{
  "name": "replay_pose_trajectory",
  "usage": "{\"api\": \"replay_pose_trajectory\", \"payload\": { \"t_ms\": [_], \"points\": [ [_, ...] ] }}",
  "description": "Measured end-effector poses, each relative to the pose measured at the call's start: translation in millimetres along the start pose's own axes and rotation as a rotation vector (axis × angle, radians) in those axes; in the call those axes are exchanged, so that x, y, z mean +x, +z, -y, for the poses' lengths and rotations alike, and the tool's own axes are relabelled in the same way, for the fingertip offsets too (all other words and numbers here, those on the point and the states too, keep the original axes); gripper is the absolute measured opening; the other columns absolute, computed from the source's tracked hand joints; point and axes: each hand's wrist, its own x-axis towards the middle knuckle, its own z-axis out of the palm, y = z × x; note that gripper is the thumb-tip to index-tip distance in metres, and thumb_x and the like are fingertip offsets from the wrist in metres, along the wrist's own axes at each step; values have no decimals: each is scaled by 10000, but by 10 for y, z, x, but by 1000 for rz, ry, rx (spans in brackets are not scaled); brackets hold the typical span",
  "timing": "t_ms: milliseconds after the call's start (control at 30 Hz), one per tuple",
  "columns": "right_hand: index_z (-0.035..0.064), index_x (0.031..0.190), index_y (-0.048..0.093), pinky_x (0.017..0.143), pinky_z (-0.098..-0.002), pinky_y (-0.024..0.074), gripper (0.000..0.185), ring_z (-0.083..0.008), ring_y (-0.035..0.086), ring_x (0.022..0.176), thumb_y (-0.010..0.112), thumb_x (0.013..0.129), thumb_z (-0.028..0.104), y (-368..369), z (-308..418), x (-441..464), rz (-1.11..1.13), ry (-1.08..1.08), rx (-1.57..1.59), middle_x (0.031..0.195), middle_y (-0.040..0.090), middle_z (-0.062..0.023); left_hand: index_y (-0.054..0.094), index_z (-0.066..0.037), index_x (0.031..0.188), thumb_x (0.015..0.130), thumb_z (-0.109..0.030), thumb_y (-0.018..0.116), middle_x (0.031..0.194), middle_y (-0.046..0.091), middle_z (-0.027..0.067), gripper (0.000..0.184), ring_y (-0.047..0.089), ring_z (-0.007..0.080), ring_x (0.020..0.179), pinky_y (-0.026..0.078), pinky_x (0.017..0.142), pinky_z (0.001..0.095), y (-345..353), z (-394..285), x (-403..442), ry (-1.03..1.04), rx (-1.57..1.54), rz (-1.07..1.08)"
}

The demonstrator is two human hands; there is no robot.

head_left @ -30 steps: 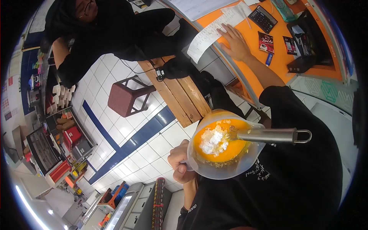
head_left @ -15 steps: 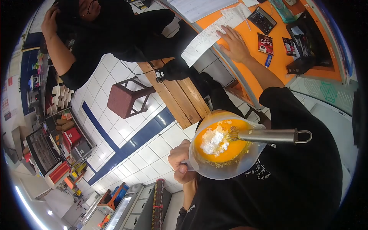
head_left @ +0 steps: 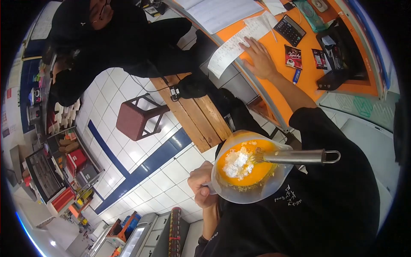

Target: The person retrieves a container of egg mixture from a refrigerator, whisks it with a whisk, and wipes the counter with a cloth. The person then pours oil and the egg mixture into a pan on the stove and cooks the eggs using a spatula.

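Observation:
My left hand (head_left: 202,184) is closed round the handle of a translucent plastic measuring jug (head_left: 267,188), held in front of my black shirt. Inside the jug is orange-yellow liquid (head_left: 233,173), with white powder (head_left: 237,165) heaped on top and dark bits along its lower side. A metal whisk (head_left: 299,156) leans in it, its wires in the mix and its handle resting across the rim, untouched by either hand. My right hand (head_left: 260,60) lies flat with fingers spread on a long written paper strip (head_left: 227,53) on the orange table (head_left: 274,92).
On the table are a calculator (head_left: 290,30), a red sachet (head_left: 293,57), a blue lighter (head_left: 296,76) and a black tray (head_left: 338,51). Beyond the jug stand a wooden bench (head_left: 201,120) and a maroon stool (head_left: 136,120). A person in black (head_left: 115,43) sits opposite.
The view has shifted slightly, and the jug appears a little lower in it. The other person's raised arm has come down from their head. My hands keep their places on handle and paper.

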Motion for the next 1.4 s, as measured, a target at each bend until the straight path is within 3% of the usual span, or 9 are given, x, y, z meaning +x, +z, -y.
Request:
{"api": "replay_pose_trajectory", "payload": {
  "t_ms": [567, 800, 1000, 1400],
  "points": [
    [115, 1491, 508, 1226, -518, 261, 611, -410, 325, 1489, 665, 929, 294, -8, 8, 143, 71, 11, 64, 1605, 384, -185, 559, 8, 543, 855, -584, 619, 494, 497, 66, 672, 443, 208, 437, 279, 525, 364, -229, 810, 899, 54, 14, 98],
    [108, 1492, 506, 1222, -545, 247, 614, -428, 317, 1488, 664, 933, 306, 79, -49, 114, 118, 28, 58, 1602, 376, -204, 541, -8, 527, 865, -606, 615, 483, 479, 54, 691, 435, 202, 427, 268, 524, 363, -331, 1011, 908, 29, 24, 61],
    [94, 1508, 482, 1224, -555, 214, 633, -421, 313, 1488, 652, 937, 308, 122, -96, 182, 12, 5, 42, 1593, 376, -221, 473, -19, 528, 860, -596, 648, 494, 442, 53, 689, 418, 222, 440, 281, 540, 374, -372, 1075, 816, 1, 60, 44],
    [139, 1443, 570, 1215, -572, 240, 493, -398, 357, 1468, 577, 950, 159, 127, -11, 218, 108, -151, 3, 1565, 427, -191, 471, -17, 545, 881, -619, 642, 508, 445, 59, 710, 456, 242, 452, 314, 542, 369, -342, 1014, 759, -38, 77, 113]
  ]
}}
